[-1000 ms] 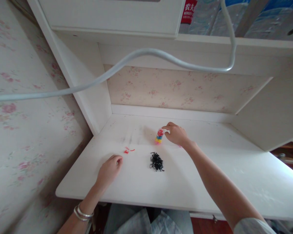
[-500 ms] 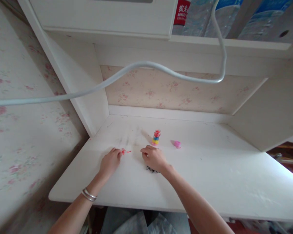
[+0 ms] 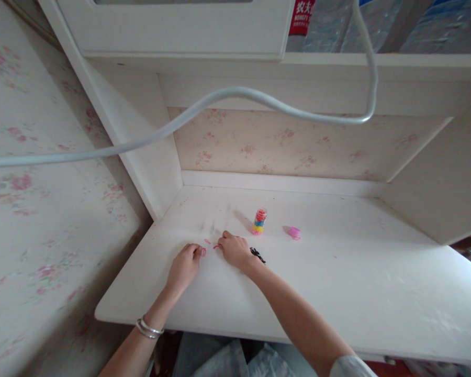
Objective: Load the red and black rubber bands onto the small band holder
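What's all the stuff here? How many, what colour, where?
Smooth flat desk: 1, white, lower middle
Small clear jar: 1, red, blue, yellow and pink inside, on the desk
Small plastic piece: 1, pink, right of the jar
Thin loose bands: several, red, left of the jar
Curly strand pile: 1, black, nearer than jar, partly hidden
Smooth cable: 1, white, across top
Flowery wallpaper: 2 areas, pinkish, left and back
Plastic bottles: several, clear, top right
Boxy cabinet: 1, white, top
Round bangles: about 2, silver, bottom left
Left hand: 1, bare, by the bands
Right hand: 1, bare, by the bands
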`<state>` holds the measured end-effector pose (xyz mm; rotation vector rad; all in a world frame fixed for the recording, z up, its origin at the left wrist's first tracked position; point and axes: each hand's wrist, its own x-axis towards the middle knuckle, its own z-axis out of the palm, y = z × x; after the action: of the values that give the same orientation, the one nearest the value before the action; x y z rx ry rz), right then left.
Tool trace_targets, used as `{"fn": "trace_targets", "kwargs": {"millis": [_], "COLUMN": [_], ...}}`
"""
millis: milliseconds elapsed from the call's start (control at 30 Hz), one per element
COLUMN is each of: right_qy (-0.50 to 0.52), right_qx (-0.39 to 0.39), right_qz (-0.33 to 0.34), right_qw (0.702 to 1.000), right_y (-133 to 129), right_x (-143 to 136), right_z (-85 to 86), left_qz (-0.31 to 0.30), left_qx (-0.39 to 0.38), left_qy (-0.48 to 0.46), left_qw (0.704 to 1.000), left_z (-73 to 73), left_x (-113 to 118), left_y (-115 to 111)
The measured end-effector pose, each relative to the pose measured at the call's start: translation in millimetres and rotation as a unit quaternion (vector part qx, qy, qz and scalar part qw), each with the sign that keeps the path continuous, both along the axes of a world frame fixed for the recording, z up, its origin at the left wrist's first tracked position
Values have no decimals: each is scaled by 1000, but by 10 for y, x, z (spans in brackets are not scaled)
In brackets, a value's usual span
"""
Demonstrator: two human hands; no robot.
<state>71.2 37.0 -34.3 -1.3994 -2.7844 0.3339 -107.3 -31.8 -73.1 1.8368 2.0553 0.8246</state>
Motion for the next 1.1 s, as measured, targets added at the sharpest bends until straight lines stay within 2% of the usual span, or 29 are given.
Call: {"fn": "trace_targets", "kwargs": {"millis": [67,167,333,500,700,833,967,1100], "right_qy": [14,87,209,161,49,16,30,99], "right_qx": [7,35,108,176,172,162,169,187], "right_qz": [-5,-39,-129,-196,-193,-178,-179,-186], "right_qw": [1000,995,963,951,965,971,969,960], "right_y": [-27,-60,44,295,452,487,492,447], "right_x": [48,231,797,1219,1195,1137,1155,1229], "right_z": [27,144,491,762,840,841,857,842], "left_qz": [9,22,43,46,48,49,42,46], "left_qx": [13,27,41,40,37,38,31,22], "left_qy": [-38,-98,-134,-134,-139,-140,-148,-173], "left_qw": [999,995,989,989,988,988,988,984], "left_z": [-53,-99,-109,-104,-62,-30,-23,33], "left_x": [5,29,84,121,141,152,147,165], "left_y": [-6,-84,-275,-299,-312,-334,-333,-285]}}
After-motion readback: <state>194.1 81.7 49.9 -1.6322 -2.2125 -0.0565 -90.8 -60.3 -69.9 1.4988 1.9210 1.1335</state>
